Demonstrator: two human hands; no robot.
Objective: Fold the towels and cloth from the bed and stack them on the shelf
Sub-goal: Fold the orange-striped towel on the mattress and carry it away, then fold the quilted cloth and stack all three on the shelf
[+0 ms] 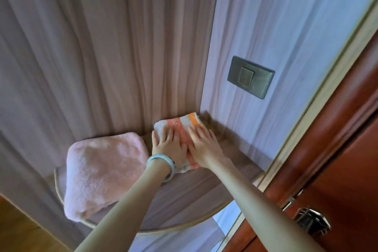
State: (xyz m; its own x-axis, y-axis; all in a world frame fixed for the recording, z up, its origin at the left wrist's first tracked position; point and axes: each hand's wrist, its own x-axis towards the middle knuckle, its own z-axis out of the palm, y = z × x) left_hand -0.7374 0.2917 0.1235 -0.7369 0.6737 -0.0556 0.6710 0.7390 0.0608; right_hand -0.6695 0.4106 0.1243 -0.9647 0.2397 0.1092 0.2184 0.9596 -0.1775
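A folded striped towel (182, 124), white with pink and orange bands, lies in the back corner of a rounded corner shelf (184, 196). My left hand (167, 142) and my right hand (202, 143) both rest flat on top of it, fingers straight, side by side. A pale bangle sits on my left wrist. To the left on the same shelf lies a folded fluffy pink towel (102, 172), reaching past the shelf's front rim.
Pinkish wood-grain wall panels meet in the corner behind the shelf. A metal wall switch (250, 76) is on the right panel. A red-brown wooden door (335, 149) with a metal handle (311, 221) stands at the right. Wooden floor shows at bottom left.
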